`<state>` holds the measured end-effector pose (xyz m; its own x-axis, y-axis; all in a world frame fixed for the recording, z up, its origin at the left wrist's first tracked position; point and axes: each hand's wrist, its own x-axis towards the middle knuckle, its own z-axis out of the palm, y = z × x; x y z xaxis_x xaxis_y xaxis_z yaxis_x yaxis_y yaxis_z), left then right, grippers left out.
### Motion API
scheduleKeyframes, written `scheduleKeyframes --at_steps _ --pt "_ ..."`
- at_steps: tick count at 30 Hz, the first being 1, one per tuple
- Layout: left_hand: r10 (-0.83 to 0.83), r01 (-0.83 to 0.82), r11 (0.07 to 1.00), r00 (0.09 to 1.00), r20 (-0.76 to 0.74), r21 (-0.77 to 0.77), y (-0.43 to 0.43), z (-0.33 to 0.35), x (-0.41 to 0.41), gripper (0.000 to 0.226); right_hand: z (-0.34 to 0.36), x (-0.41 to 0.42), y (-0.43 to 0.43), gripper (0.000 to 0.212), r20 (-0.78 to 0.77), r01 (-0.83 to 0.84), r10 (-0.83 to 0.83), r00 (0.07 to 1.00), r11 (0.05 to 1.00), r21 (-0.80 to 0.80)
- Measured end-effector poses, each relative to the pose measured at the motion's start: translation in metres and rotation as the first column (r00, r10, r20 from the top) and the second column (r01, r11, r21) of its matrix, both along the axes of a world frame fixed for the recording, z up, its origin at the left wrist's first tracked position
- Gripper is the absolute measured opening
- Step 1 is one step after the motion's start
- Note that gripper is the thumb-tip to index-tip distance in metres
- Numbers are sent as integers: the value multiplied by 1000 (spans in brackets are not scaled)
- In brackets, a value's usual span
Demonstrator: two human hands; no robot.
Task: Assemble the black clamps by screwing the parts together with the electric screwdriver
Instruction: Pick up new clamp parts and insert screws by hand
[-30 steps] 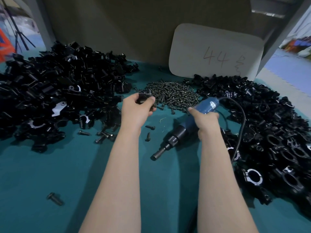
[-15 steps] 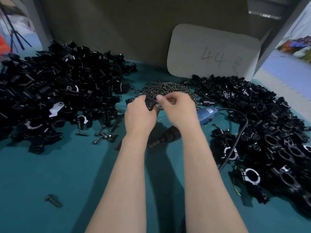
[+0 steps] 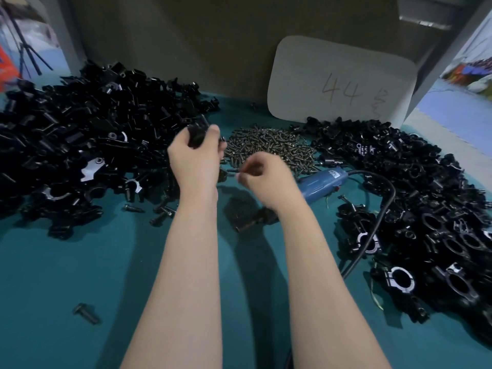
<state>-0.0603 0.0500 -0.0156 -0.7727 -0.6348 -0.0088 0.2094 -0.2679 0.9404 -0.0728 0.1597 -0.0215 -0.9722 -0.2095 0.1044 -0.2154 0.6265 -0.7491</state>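
My left hand (image 3: 195,158) grips a black clamp part (image 3: 198,133), raised above the teal table at centre. Just right of it and lower, my right hand (image 3: 266,179) pinches a small dark screw (image 3: 234,170) between thumb and fingertips; both hands are blurred. The blue electric screwdriver (image 3: 320,182) lies on the table behind my right wrist, its black nose (image 3: 253,222) poking out between my forearms. A pile of screws (image 3: 271,147) sits beyond my hands.
A big heap of black clamp parts (image 3: 80,147) fills the left; another heap (image 3: 426,203) fills the right, with the screwdriver's black cable (image 3: 383,214) curving across it. A card marked 44 (image 3: 340,81) leans at the back. Loose bolts (image 3: 86,312) lie on the teal table (image 3: 66,275).
My right hand let go of the screwdriver, which now lies on the table, reached to the screw pile and drew back with a screw. My left hand lifted the clamp part higher.
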Motion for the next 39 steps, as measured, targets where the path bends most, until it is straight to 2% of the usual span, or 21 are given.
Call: scheduleKeyframes --at_steps 1,3,5,6,9,11,14,16,17,18,20,22,27,29,33,35,37,39 --pt "-4 9 996 999 -54 87 -1 4 1 15 -3 2 -7 9 31 -63 63 998 998 1" --pt "-21 36 987 995 -100 156 -2 7 3 12 -7 4 -18 6 41 -110 108 993 993 49" --pt "-38 54 982 995 -95 179 -1 6 3 8 -9 0 -18 13 10 -22 20 1000 982 189" --pt "-47 63 980 995 -85 187 0 3 2 5 -10 -3 -15 16 8 36 -40 999 956 292" --pt "-102 106 976 994 -31 189 4 -4 -3 2 -16 -7 -14 23 40 87 -142 989 778 622" --pt "-142 140 974 990 -4 180 7 -8 -5 3 -18 -6 -18 15 33 84 -141 989 743 664" --pt "-160 157 981 987 19 115 9 -13 -6 9 -12 -5 -12 10 16 112 -140 990 849 517" --pt "-140 139 990 989 48 21 10 -17 -8 13 -4 -5 0 8 -35 172 -168 985 954 246" --pt "-134 137 990 989 67 -28 11 -20 -10 10 2 -3 6 4 -66 194 -189 980 978 83" --pt "-140 146 987 987 82 -73 13 -21 -10 3 8 -2 12 4 -95 205 -210 973 977 -60" --pt "-153 176 964 980 127 -198 18 -22 -10 18 16 0 19 9 -122 194 -228 966 951 -242" --pt "-144 200 916 973 179 -349 25 -23 -9 23 20 0 20 10 -157 183 -225 962 953 -243" --pt "-97 225 772 966 239 -595 37 -24 -5 7 17 -3 23 10 -229 209 -214 950 977 -44" --pt "-96 240 736 962 254 -633 39 -24 -6 12 16 -4 24 9 -221 211 -209 953 977 -13" --pt "-94 281 678 950 299 -679 45 -23 -4 41 15 -6 25 10 -220 222 -214 952 975 12" --pt "-83 280 657 950 302 -700 48 -23 -3 36 16 -6 23 10 -226 234 -223 948 972 25" --pt "-71 269 642 953 294 -718 50 -23 -2 18 15 -6 22 6 -212 252 -253 944 967 -35" --pt "-79 272 664 952 296 -696 49 -21 -2 21 16 -5 22 8 -205 245 -263 943 963 -108"
